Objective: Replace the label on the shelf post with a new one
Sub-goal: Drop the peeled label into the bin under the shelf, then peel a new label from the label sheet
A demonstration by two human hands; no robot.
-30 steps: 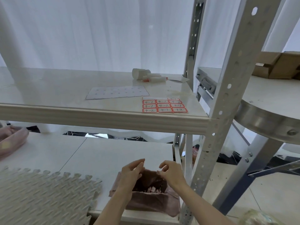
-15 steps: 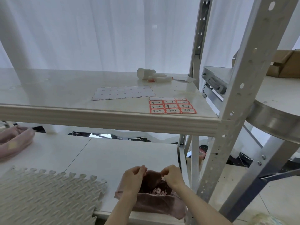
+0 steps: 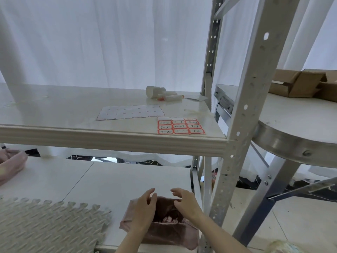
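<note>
A sheet of red-framed labels (image 3: pixel 180 126) marked 4-1 and 4-2 lies on the upper shelf near its right front corner. The grey perforated shelf post (image 3: pixel 244 110) rises just right of it; no label shows on its visible face. On the lower shelf sits a brownish-pink bag (image 3: pixel 169 232) holding small crumpled scraps. My left hand (image 3: pixel 145 207) and my right hand (image 3: pixel 185 202) hover over the bag's mouth, fingers spread, holding nothing.
A used backing sheet (image 3: pixel 130 112) and white rolls and tubes (image 3: pixel 162 94) lie farther back on the upper shelf. A grey foam mat (image 3: pixel 47 223) covers the lower shelf's left. A round table (image 3: pixel 299 115) with cardboard boxes (image 3: pixel 302 84) stands right.
Both hands were pinched together over the bag; their fingers have spread apart above its mouth. The camera has tilted and shifted slightly.
</note>
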